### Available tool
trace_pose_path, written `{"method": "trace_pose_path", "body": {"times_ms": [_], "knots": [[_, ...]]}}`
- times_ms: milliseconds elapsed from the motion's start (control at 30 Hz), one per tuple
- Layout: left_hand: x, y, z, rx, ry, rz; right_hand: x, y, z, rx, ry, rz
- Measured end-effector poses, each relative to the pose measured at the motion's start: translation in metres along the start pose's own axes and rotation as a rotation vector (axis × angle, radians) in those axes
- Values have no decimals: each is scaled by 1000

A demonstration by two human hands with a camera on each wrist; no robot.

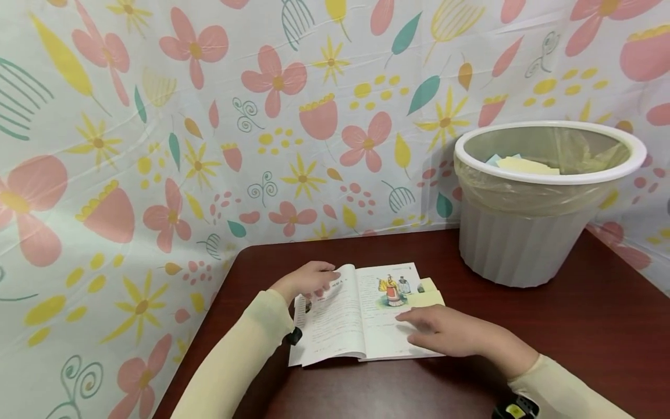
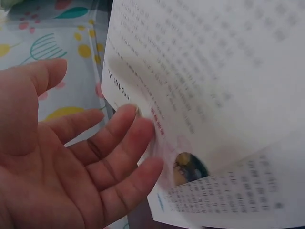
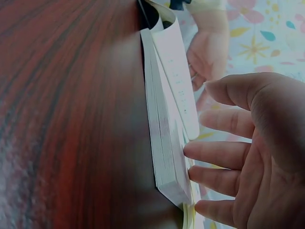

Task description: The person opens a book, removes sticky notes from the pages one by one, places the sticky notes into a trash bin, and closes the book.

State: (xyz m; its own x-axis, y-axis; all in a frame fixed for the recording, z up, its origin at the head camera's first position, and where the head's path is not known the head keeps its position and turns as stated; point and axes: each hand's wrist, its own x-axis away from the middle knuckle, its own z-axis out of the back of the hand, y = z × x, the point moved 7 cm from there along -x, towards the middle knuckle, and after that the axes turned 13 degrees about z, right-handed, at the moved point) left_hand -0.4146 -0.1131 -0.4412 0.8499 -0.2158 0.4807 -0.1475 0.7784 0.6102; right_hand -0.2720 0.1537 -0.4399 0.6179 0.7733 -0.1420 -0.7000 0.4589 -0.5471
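Note:
An open book with printed text lies on the table, a coloured picture of robed figures on its right page. My left hand is at the left page's upper outer corner. In the left wrist view, this hand's fingertips touch the raised, curving page, and the thumb stands apart. My right hand is over the right page with its fingers extended. The right wrist view shows its spread fingers beside the thick page block. Yellow paper slips lie at the right page's outer edge.
A light grey bin with a white rim and a clear liner stands at the table's back right. Yellow and blue papers are inside it. A floral-patterned sheet hangs behind the dark red-brown table.

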Motion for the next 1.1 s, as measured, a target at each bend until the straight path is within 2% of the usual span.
{"method": "trace_pose_path", "body": {"times_ms": [133, 333, 500, 800, 933, 1100], "knots": [[-3, 13, 0, -19, -1, 17, 1, 4, 2, 8, 6, -5], [-9, 40, -5, -31, 4, 4, 3, 16, 7, -2, 18, -40], [-16, 61, -12, -46, 2, 9, 7, 27, 12, -4, 48, -70], [-30, 87, -31, -149, 10, -14, 18, 44, 27, 19, 105, -168], [-30, 100, -43, -207, 30, -55, 22, 53, 31, 50, 117, -186], [-26, 120, -63, -306, 19, -191, 27, 60, 35, 70, 131, -202]]}}
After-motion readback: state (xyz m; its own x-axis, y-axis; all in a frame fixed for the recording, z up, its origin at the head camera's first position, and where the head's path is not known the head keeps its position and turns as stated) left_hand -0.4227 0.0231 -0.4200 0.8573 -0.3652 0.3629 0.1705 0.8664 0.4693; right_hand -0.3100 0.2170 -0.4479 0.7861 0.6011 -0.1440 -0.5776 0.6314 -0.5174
